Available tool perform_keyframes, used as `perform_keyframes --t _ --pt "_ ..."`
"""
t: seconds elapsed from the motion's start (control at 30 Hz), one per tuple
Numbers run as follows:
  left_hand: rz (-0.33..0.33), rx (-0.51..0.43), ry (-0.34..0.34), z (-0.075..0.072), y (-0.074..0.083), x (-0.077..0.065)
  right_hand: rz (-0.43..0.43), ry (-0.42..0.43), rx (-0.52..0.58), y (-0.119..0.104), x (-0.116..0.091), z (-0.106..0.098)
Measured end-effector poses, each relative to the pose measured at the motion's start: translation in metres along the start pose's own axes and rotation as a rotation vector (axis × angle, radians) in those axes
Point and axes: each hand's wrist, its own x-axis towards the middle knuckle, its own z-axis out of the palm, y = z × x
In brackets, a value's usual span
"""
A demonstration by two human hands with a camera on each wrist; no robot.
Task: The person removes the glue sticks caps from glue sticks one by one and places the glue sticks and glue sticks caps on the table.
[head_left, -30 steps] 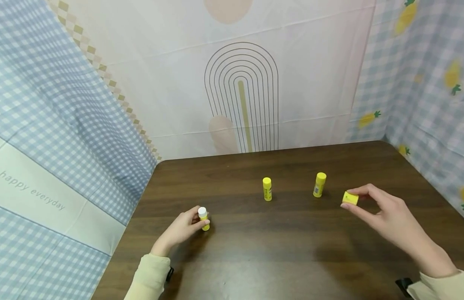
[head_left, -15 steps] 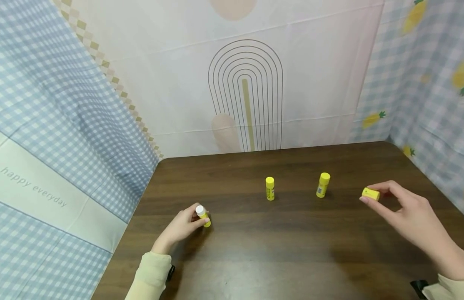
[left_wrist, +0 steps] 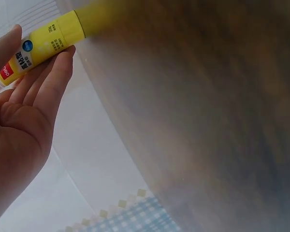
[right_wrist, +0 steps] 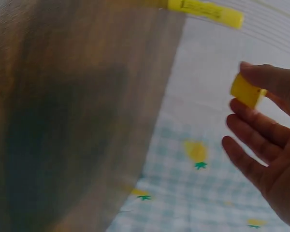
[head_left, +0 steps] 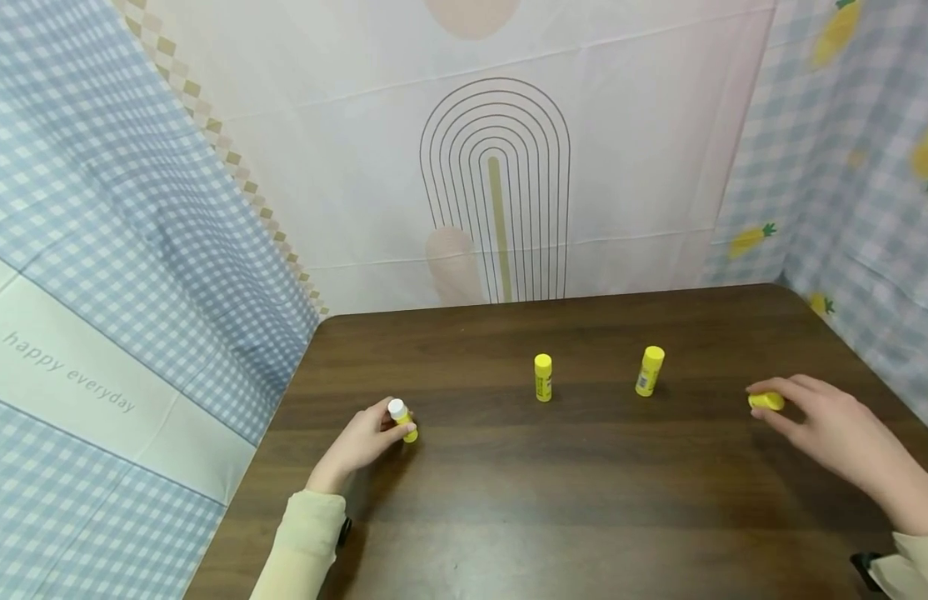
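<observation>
In the head view my left hand (head_left: 361, 438) grips an uncapped glue stick (head_left: 405, 423) on the left of the table, its white top up and slightly tilted. The left wrist view shows the yellow labelled body of this glue stick (left_wrist: 43, 44) between thumb and fingers, its lower end close to the tabletop. On the right, my right hand (head_left: 839, 429) pinches a small yellow cap (head_left: 766, 401) between thumb and fingertips. That cap (right_wrist: 247, 91) appears in the right wrist view too, with the other fingers spread below it.
Two capped yellow glue sticks stand upright farther back, one glue stick (head_left: 543, 379) near the middle and another glue stick (head_left: 649, 372) to its right. The dark wooden table (head_left: 494, 483) meets a pale hanging cloth at the back, with checked curtains at both sides.
My right hand has carried the cap to the right, away from the standing glue sticks, and the cap has turned. My left hand has shifted slightly up and tilted its glue stick.
</observation>
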Motion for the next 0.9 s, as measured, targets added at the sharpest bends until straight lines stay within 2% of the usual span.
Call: perform_keyframes --t 0.1,0.2,0.4,0.53,0.9 --pt "-0.004 0.011 0.009 -0.001 -0.002 0.003 0.049 -0.168 0.013 0.010 -0.001 0.010" --pt "-0.006 0.018 0.016 -0.001 -0.003 0.005 0.099 -0.303 0.028 0.017 -0.002 0.016" --pt "-0.003 0.013 0.018 -0.002 -0.003 0.004 0.104 -0.433 0.057 0.030 -0.003 0.025" --pt "-0.015 0.012 0.007 -0.002 -0.003 0.004 0.098 -0.476 0.069 0.034 -0.005 0.030" --pt "0.006 0.021 -0.007 -0.001 -0.005 0.004 0.109 -0.471 0.061 0.032 -0.007 0.033"
